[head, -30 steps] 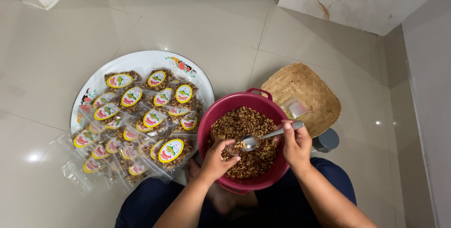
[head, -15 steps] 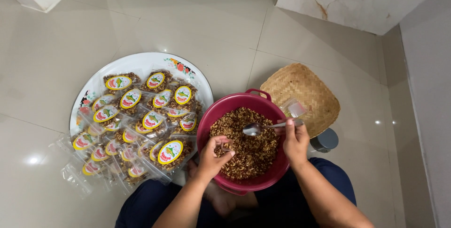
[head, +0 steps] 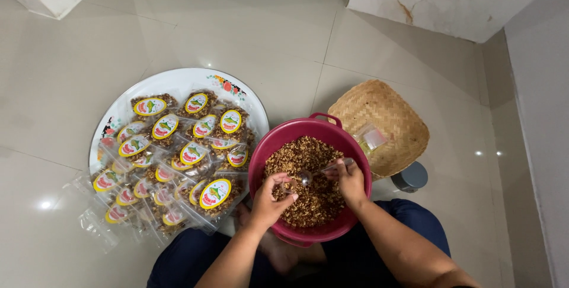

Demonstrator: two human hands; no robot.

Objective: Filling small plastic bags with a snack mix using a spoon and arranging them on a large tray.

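Spoon (head: 308, 176) in right hand (head: 351, 180) (over basin (head: 261, 163)), left hand (head: 271, 198) beside.

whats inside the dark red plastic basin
The dark red plastic basin holds a heap of brown crumbly snack mix. Over it, the right hand holds a metal spoon and the left hand hovers cupped. The basin's bottom is covered.

One red basin (head: 278, 145), one spoon (head: 307, 176), one round tray (head: 178, 83), one woven basket (head: 385, 116), roughly twenty filled labelled packets (head: 214, 194).
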